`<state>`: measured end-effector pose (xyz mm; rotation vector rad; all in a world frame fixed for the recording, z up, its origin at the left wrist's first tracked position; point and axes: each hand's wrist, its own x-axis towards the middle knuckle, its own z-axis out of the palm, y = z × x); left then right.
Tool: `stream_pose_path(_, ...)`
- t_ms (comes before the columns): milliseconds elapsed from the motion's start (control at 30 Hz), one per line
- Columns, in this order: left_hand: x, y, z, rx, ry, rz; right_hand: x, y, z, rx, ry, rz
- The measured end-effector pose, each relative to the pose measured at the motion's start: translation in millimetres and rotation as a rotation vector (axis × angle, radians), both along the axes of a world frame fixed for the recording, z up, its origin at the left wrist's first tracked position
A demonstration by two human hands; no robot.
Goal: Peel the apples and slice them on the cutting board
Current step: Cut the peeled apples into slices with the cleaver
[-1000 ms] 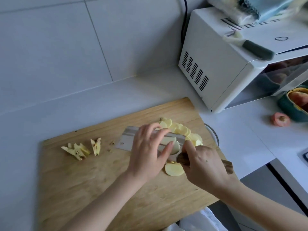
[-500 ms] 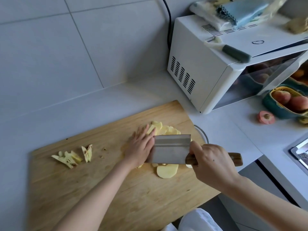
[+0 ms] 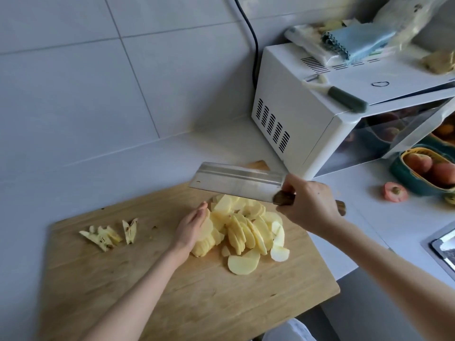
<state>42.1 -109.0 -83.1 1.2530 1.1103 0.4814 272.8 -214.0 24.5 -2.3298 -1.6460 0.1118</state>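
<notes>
On a white tiled counter, a wooden cutting board (image 3: pixel 152 286) holds wet, slippery, brittle apple slices (image 3: pixel 246 230), the flat, open left hand (image 3: pixel 190 228) best steadying their left edge while the right hand (image 3: pixel 310 205) grips a raised cleaver (image 3: pixel 236 180).

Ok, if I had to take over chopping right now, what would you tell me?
Left hand: open, flat against the left side of the slices, bunching them.
Right hand: gripping the cleaver, lifted above the pile, blade not touching anything.
Board: peeled slices piled in the middle, core bits at the left.
Done: this apple is peeled, cored and sliced.
Left: more whole fruit sits in the bowl on the right; it may need peeling and slicing too.
</notes>
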Motion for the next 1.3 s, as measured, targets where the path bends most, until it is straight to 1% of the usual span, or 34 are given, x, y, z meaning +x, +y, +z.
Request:
stream_pose_path(67, -3.4, 1.3, 0.1, 0.025, 0.037, 0.055, 0.0, 25.4, -17.8, -0.019, 0.029, 0.066)
stream_pose_path(167, -14.7, 4.1, 1.1, 0.165, 0.142, 0.133, 5.8, 67.2, -44.0, -0.042, 0.046, 0.168)
stream_pose_path(233, -23.2, 4.5, 0.9, 0.238, 0.202, 0.175, 12.3, 90.6, -57.3, -0.079, 0.077, 0.188)
stream_pose_path(300, -32.8, 3.4, 0.7, 0.260, 0.260, 0.244, 17.8, 112.2, -70.1, -0.130, 0.098, 0.213)
stream_pose_path(400, -45.9, 0.6, 0.5, 0.285, 0.329, 0.298, 27.7, 129.3, -87.3, -0.183, 0.131, 0.233)
stream_pose_path(500, -58.5, -4.1, -3.0, 0.338, 0.409, 0.328, 39.6, 132.8, -103.6, -0.222, 0.212, 0.222)
stream_pose_path(600, -67.4, -11.1, -3.8, 0.398, 0.494, 0.325, 49.3, 129.9, -114.6, -0.230, 0.253, 0.235)
stream_pose_path(700, -75.7, -17.4, -2.1, 0.475, 0.554, 0.304, 50.3, 128.1, -115.6, -0.248, 0.215, 0.355)
stream_pose_path(767, -83.1, -20.1, -1.3, 0.505, 0.576, 0.316, 50.4, 125.1, -114.6, -0.283, 0.168, 0.392)
stream_pose_path(833, -91.9, -24.1, -1.6, 0.528, 0.595, 0.323, 51.2, 120.9, -113.2, -0.304, 0.158, 0.377)
stream_pose_path(967, -107.1, -25.8, -4.5, 0.570, 0.599, 0.367, 52.0, 118.1, -107.7, -0.334, 0.206, 0.333)
stream_pose_path(1000, -110.5, -24.6, -4.6, 0.576, 0.605, 0.379, 49.6, 119.7, -105.1, -0.329, 0.183, 0.329)
stream_pose_path(1100, -120.3, -18.1, -5.6, 0.587, 0.612, 0.411, 33.3, 124.2, -92.5, -0.281, 0.027, 0.325)
stream_pose_path(1167, -127.5, -14.0, -4.7, 0.601, 0.626, 0.425, 10.7, 123.5, -80.5, -0.221, 0.009, 0.330)
stream_pose_path(1233, -135.8, -9.6, -2.7, 0.666, 0.659, 0.457, -22.5, 119.4, -68.5, -0.165, 0.109, 0.363)
stream_pose_path(1300, -148.8, -3.8, -5.1, 0.738, 0.718, 0.468, -65.7, 113.5, -62.3, -0.176, 0.281, 0.419)
